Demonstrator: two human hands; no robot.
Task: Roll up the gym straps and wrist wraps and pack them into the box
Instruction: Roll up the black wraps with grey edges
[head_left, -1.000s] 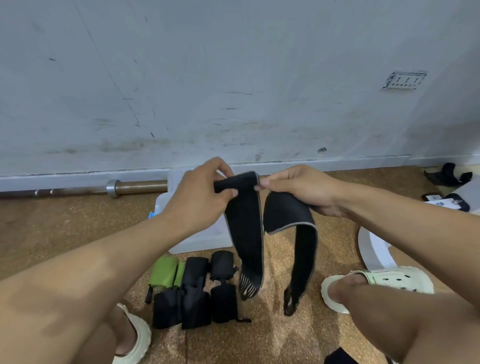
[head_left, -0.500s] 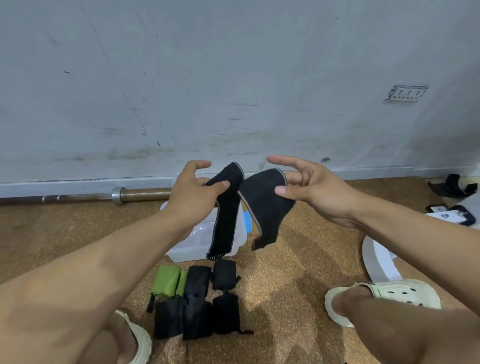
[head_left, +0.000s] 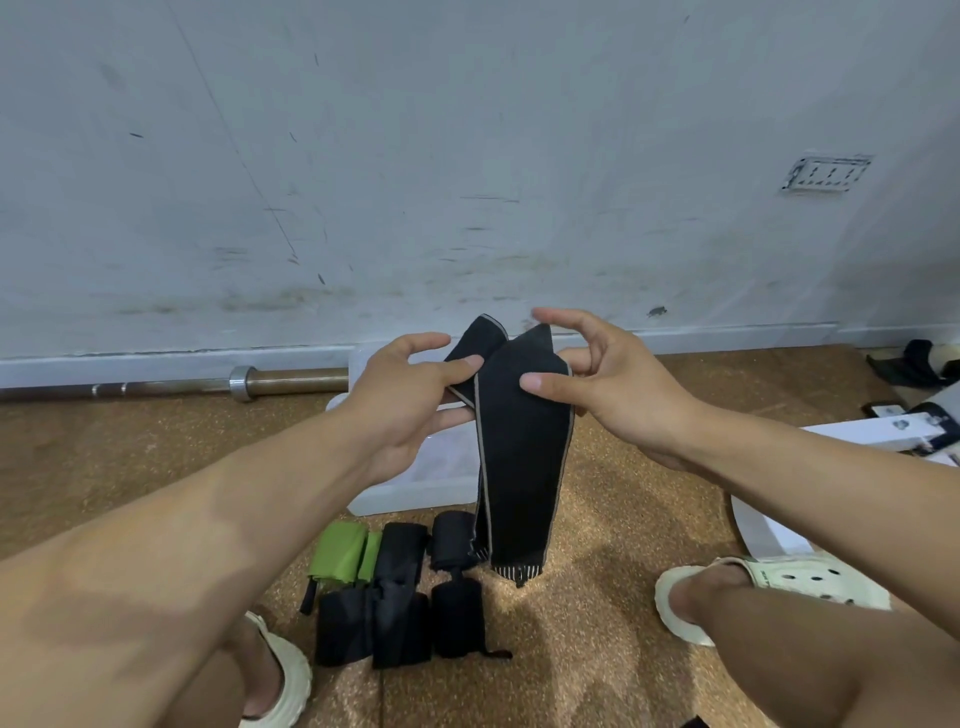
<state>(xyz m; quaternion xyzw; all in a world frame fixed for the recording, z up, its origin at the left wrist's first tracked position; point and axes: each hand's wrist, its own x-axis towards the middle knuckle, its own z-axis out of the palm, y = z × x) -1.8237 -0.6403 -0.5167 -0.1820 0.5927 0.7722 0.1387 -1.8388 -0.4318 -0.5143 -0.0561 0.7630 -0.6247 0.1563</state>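
A black strap with grey edging (head_left: 519, 457) is folded double and hangs in the air in front of me, its fringed ends down. My left hand (head_left: 410, 400) pinches its top left part between thumb and fingers. My right hand (head_left: 602, 384) holds the top right part with thumb in front and fingers behind. Behind the strap sits a clear plastic box (head_left: 415, 488) on the floor, partly hidden by my hands. In front of the box lie a green rolled wrap (head_left: 343, 556) and several black rolled wraps (head_left: 400, 603).
A steel barbell (head_left: 208, 384) lies along the white wall at the left. White sheets and a white box (head_left: 878, 441) lie at the right, with dark gear (head_left: 919, 361) beyond. My feet in cream clogs (head_left: 779, 582) stand on the cork-coloured floor either side.
The two halves of the strap have been brought together, so it now hangs folded double. Both hands moved closer and the strap ends dropped lower.
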